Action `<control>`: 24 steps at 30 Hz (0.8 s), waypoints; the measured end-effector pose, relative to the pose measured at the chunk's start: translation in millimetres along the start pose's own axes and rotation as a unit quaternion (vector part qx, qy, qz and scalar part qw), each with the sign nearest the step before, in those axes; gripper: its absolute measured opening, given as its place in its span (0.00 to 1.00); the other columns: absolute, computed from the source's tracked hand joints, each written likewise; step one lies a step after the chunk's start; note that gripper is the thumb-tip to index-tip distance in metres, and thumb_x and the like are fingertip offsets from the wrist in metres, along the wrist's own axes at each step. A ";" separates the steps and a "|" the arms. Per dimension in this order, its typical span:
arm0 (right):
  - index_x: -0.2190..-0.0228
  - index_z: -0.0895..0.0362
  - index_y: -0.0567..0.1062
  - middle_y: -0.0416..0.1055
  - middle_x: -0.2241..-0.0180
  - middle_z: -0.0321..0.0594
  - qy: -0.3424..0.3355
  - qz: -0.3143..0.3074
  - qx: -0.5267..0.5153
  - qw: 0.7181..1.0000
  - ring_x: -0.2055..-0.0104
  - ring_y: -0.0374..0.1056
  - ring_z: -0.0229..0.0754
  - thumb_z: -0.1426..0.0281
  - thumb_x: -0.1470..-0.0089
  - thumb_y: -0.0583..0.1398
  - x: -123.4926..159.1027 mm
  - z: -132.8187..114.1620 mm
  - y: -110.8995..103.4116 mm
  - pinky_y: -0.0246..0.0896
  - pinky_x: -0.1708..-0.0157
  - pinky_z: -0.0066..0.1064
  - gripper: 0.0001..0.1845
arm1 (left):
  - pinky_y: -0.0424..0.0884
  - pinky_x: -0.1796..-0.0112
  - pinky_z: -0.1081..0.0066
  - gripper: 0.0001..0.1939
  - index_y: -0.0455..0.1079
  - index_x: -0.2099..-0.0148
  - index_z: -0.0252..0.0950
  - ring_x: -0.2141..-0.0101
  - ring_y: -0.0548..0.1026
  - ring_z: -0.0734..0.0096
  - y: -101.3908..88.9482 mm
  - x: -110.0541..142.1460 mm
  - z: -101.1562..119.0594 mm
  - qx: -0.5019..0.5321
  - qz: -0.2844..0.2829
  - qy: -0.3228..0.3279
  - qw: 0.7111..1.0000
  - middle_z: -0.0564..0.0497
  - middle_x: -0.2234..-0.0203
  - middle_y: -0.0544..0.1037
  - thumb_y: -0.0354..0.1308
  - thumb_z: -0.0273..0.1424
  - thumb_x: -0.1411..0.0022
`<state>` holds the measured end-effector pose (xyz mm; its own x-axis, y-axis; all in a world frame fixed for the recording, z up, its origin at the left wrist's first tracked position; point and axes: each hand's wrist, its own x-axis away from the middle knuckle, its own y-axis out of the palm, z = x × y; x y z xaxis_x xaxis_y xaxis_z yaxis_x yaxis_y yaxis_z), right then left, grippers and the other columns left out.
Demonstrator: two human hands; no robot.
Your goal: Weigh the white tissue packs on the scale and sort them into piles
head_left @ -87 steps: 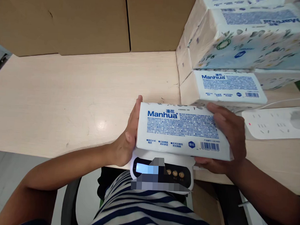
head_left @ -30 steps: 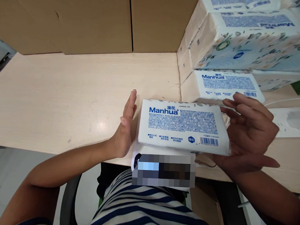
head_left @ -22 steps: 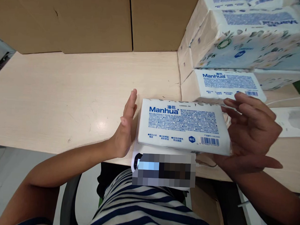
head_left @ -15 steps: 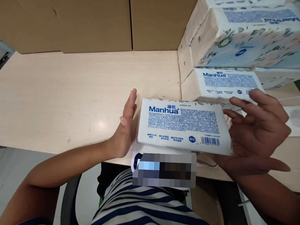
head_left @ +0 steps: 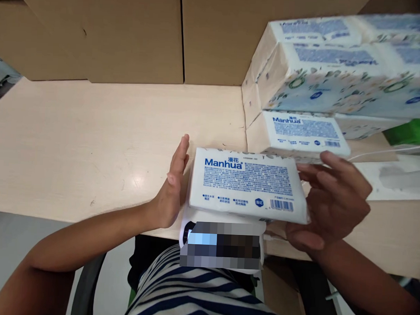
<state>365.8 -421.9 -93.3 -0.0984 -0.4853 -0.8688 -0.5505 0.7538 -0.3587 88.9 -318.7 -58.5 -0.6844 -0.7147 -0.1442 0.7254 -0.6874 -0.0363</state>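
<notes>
A white Manhua tissue pack [head_left: 247, 184] with blue print and a barcode lies flat on a white device that looks like a scale [head_left: 188, 217], its front blurred out. My left hand [head_left: 170, 188] stands upright at the pack's left end, palm toward it, fingers straight, with a narrow gap between. At the right end is my right hand [head_left: 336, 205], fingers apart and slightly bent, holding nothing. Its fingertips come close to the pack's end; whether they touch it I cannot tell.
More tissue packs [head_left: 324, 97] are stacked at the back right, one [head_left: 304, 134] lying lower in front. Cardboard boxes [head_left: 131, 38] line the back of the pale wooden table [head_left: 120, 139]. A white cable [head_left: 387, 151] and a green thing [head_left: 411, 132] are at the far right.
My right hand has moved left, closer to the pack's right end, with its thumb drawn in. My left hand has stayed by the left end. The view has shifted slightly.
</notes>
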 end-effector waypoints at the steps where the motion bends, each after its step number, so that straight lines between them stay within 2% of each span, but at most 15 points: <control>1: 0.29 0.45 0.66 0.63 0.36 0.47 -0.029 0.012 0.002 1.000 0.46 0.72 0.58 0.30 0.42 0.48 -2.4 -3.5 -0.9 0.76 0.62 0.51 0.51 | 0.40 0.23 0.46 0.42 0.32 0.19 0.60 0.21 0.27 0.52 -0.2 0.2 -0.5 -0.006 0.002 -0.003 1.000 0.68 0.19 0.29 0.26 0.65 0.29; 3: 0.30 0.52 0.68 0.68 0.37 0.50 -0.061 0.030 0.010 0.998 0.47 0.74 0.57 0.35 0.37 0.51 -5.6 -9.9 -1.5 0.78 0.60 0.51 0.47 | 0.40 0.23 0.45 0.44 0.32 0.19 0.60 0.21 0.29 0.49 -0.4 0.2 -2.5 -0.013 0.010 0.001 1.000 0.67 0.19 0.31 0.28 0.67 0.30; 6: 0.29 0.50 0.66 0.67 0.35 0.51 -0.035 0.023 0.001 0.999 0.42 0.74 0.59 0.35 0.38 0.54 -5.9 -14.5 -1.4 0.79 0.58 0.52 0.47 | 0.41 0.24 0.43 0.50 0.33 0.19 0.56 0.21 0.32 0.41 -1.0 0.1 -6.5 -0.017 0.008 0.031 0.999 0.61 0.19 0.37 0.33 0.71 0.34; 8: 0.29 0.48 0.64 0.65 0.34 0.52 -0.012 -0.009 -0.007 1.000 0.40 0.72 0.62 0.34 0.40 0.56 -5.9 -15.3 -1.9 0.78 0.50 0.58 0.49 | 0.40 0.24 0.41 0.53 0.33 0.18 0.55 0.22 0.33 0.37 -2.2 1.5 -8.2 -0.026 0.000 0.058 0.998 0.59 0.19 0.37 0.36 0.73 0.36; 10: 0.28 0.48 0.63 0.63 0.33 0.54 -0.010 -0.042 0.000 0.999 0.37 0.70 0.64 0.35 0.40 0.57 -8.4 -17.5 -2.7 0.74 0.45 0.63 0.49 | 0.37 0.24 0.43 0.53 0.31 0.18 0.55 0.22 0.31 0.38 -3.6 5.0 -8.6 -0.050 0.006 0.098 0.994 0.61 0.19 0.33 0.38 0.72 0.36; 13: 0.28 0.48 0.62 0.61 0.33 0.55 -0.042 -0.048 0.027 0.998 0.36 0.70 0.63 0.40 0.38 0.60 -16.2 -28.0 -2.0 0.72 0.41 0.61 0.46 | 0.33 0.24 0.46 0.48 0.27 0.19 0.58 0.22 0.28 0.43 -4.1 12.3 -8.7 -0.076 0.009 0.152 0.985 0.63 0.19 0.27 0.39 0.67 0.31; 16: 0.28 0.42 0.62 0.55 0.28 0.51 -0.032 -0.063 0.031 0.997 0.30 0.65 0.67 0.42 0.39 0.63 -19.4 -43.1 1.4 0.65 0.35 0.65 0.44 | 0.37 0.24 0.44 0.50 0.25 0.19 0.58 0.21 0.30 0.44 -2.4 18.0 -10.5 -0.043 -0.027 0.136 0.989 0.58 0.19 0.29 0.43 0.67 0.32; 18: 0.27 0.41 0.60 0.51 0.24 0.51 0.039 -0.082 -0.005 0.996 0.25 0.55 0.71 0.39 0.40 0.62 -13.9 -48.9 2.1 0.57 0.32 0.71 0.47 | 0.37 0.25 0.42 0.56 0.23 0.19 0.55 0.22 0.29 0.44 -2.2 19.3 -12.1 -0.019 -0.043 0.107 0.993 0.54 0.19 0.29 0.45 0.70 0.35; 20: 0.25 0.42 0.55 0.46 0.22 0.53 0.144 -0.074 -0.072 0.984 0.22 0.47 0.72 0.36 0.41 0.61 -1.6 -47.7 -0.6 0.53 0.32 0.75 0.51 | 0.33 0.25 0.41 0.58 0.21 0.19 0.49 0.22 0.25 0.46 -4.2 18.6 -13.1 -0.017 -0.037 0.082 0.996 0.52 0.19 0.25 0.43 0.71 0.36; 22: 0.24 0.40 0.49 0.41 0.20 0.51 0.236 -0.037 -0.139 0.961 0.20 0.42 0.71 0.37 0.41 0.60 15.1 -40.2 -6.0 0.51 0.32 0.77 0.54 | 0.28 0.25 0.42 0.55 0.20 0.19 0.45 0.22 0.23 0.50 -7.7 16.1 -12.9 -0.023 -0.002 0.047 0.999 0.52 0.20 0.22 0.37 0.69 0.32; 24: 0.24 0.37 0.46 0.37 0.19 0.45 0.301 0.013 -0.173 0.938 0.18 0.36 0.65 0.42 0.37 0.60 32.1 -31.2 -11.2 0.45 0.29 0.78 0.49 | 0.28 0.25 0.44 0.50 0.21 0.18 0.43 0.22 0.23 0.55 -9.3 12.6 -10.8 -0.017 0.065 -0.004 0.998 0.53 0.20 0.22 0.30 0.65 0.29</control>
<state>342.9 -459.8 -106.6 -0.5082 -0.7092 -0.4887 -0.7676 0.6303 -0.1164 74.3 -320.0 -70.6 -0.5841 -0.7991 -0.1420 0.8105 -0.5835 -0.0507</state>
